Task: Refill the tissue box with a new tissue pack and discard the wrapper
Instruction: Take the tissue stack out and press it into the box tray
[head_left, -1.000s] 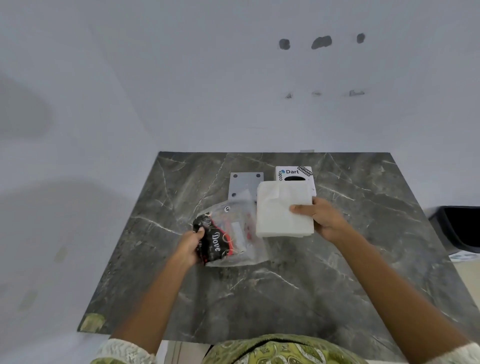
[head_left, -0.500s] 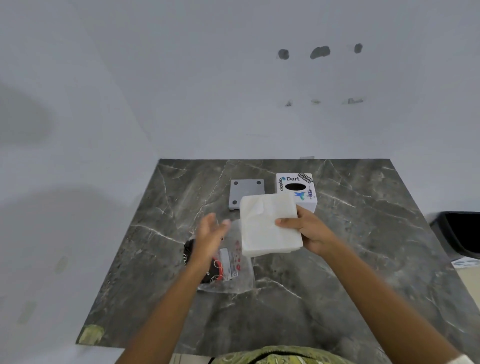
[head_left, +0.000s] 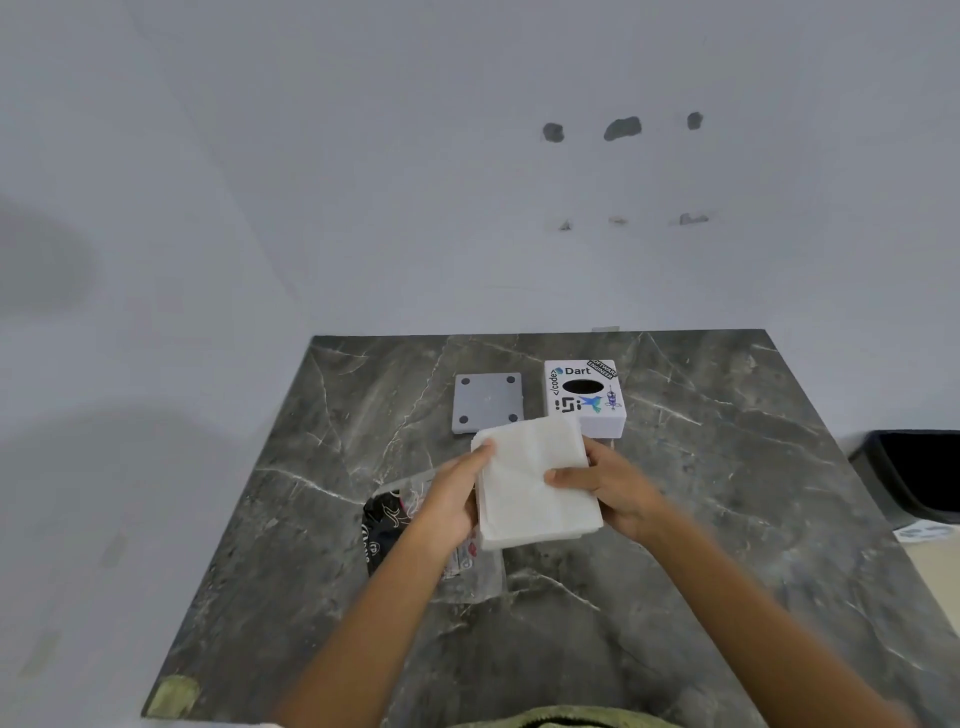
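Marble table (head_left: 701, 519): left hand (head_left: 457, 499) and right hand (head_left: 613, 488) both grip tissue stack (head_left: 530, 488); wrapper (head_left: 395, 519) under left hand, tissue box (head_left: 584, 397) beyond.

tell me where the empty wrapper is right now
In the head view the wrapper lies flat on the marble table, left of centre, partly under the left hand and just left of the tissue stack.

Wrapper (head_left: 395, 525) mostly hidden under left hand (head_left: 451, 499) and forearm; print unreadable. Tissue stack (head_left: 530, 483) covers right hand (head_left: 613, 488) palm, near corner of grey plate (head_left: 487, 402) and front lower edge of tissue box (head_left: 584, 397). Small sticker text on box partly illegible. Black bin (head_left: 919, 473) cut by right frame edge. Both forearms motion-blurred, cut by bottom edge. Green garment (head_left: 566, 719) only sliver at bottom.
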